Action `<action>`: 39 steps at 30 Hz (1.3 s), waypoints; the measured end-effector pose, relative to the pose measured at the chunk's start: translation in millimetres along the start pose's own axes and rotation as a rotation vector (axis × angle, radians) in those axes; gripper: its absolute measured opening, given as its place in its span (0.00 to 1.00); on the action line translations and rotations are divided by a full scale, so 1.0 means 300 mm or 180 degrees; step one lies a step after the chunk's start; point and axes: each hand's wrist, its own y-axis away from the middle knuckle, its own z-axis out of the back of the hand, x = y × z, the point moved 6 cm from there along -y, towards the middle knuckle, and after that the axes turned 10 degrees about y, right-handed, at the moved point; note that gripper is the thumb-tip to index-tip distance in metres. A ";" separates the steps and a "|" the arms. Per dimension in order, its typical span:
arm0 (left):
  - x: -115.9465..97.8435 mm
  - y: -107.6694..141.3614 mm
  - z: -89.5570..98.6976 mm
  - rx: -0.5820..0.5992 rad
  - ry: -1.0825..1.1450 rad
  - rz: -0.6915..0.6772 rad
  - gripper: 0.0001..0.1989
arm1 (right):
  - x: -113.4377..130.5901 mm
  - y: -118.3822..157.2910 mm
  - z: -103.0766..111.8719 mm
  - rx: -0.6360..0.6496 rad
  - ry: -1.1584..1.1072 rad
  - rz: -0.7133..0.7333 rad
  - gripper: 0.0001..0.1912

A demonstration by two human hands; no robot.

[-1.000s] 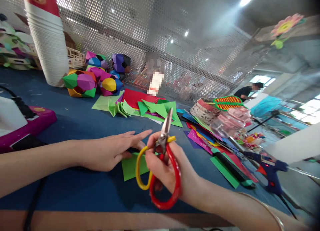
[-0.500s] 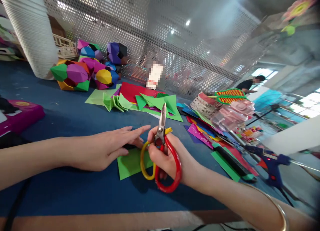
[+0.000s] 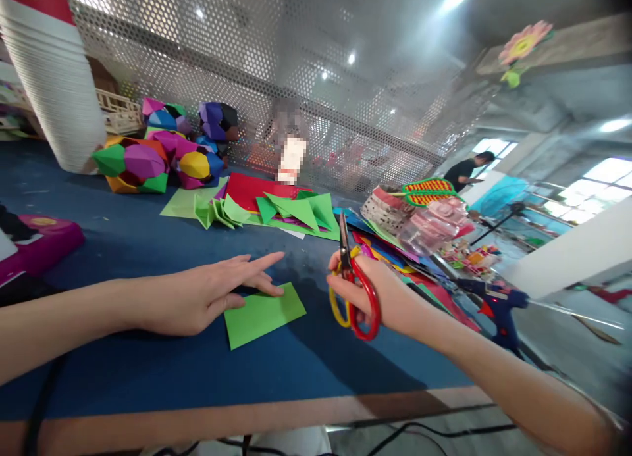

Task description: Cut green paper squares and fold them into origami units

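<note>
A green paper rectangle (image 3: 269, 316) lies flat on the blue table (image 3: 197, 377). My left hand (image 3: 212, 295) rests on its upper left part, fingers stretched out and holding nothing. To the right, above the table, my right hand (image 3: 378, 285) is closed around scissors (image 3: 363, 304) with one red and one yellow handle. Their metal blades point up and look closed. Beyond my hands lie folded green paper pieces (image 3: 296, 212) and a fan-like green paper piece (image 3: 220, 212), near a red sheet (image 3: 241, 186).
Colourful folded-paper balls (image 3: 143, 163) and a tall white stack of cups (image 3: 56, 94) stand back left. A magenta device (image 3: 54, 239) sits at the left edge. On the right are coloured papers, clear plastic packages (image 3: 434, 226) and a blue glue gun (image 3: 503, 311). Another person (image 3: 467, 170) is in the background.
My right hand has moved right with the scissors, away from the green paper, uncovering its right part. The left hand stays on the paper. The camera view has shifted slightly.
</note>
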 end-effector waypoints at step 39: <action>-0.023 -0.008 0.034 -0.0625 0.2566 0.0494 0.39 | 0.217 0.012 -0.113 -0.1536 0.0197 0.2923 0.12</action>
